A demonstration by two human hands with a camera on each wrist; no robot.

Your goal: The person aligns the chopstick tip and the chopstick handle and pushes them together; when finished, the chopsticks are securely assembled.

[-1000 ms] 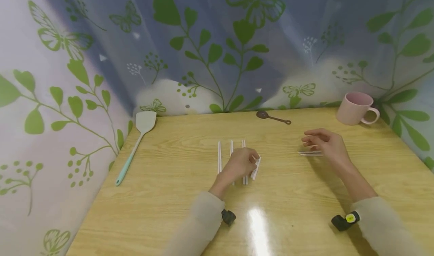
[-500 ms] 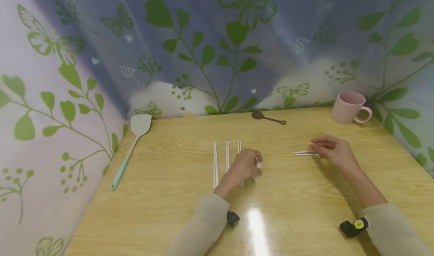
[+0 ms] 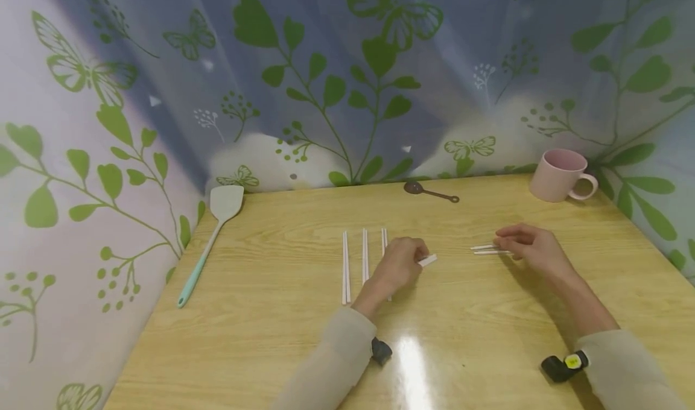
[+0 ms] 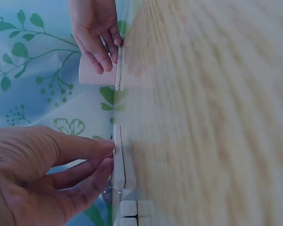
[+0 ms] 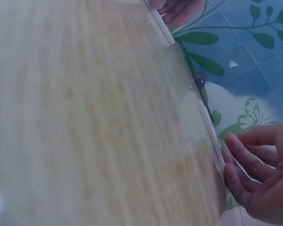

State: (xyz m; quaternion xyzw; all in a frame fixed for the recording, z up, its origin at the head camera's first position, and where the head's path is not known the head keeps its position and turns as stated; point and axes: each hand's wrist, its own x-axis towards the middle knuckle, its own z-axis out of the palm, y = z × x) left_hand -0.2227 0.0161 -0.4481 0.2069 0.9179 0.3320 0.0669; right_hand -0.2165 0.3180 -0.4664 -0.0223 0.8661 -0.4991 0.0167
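In the head view my left hand pinches a pair of white chopsticks between thumb and fingers; their blunt ends stick out to the right and the hand hides the rest. The left wrist view shows the thumb and fingertips on those chopsticks, low at the tabletop. My right hand is beside another white pair that lies sideways on the table. Its fingers are loosely bent, with fingertips at or touching that pair in the right wrist view.
Three more white pairs lie lengthwise left of my left hand: a left pair, a middle pair and a partly covered pair. A spatula, a brown spoon and a pink mug lie or stand farther out, before a patterned curtain.
The chopsticks in my left hand have turned from nearly lengthwise to pointing right. My right hand has shifted slightly right along its pair, then stayed about there.
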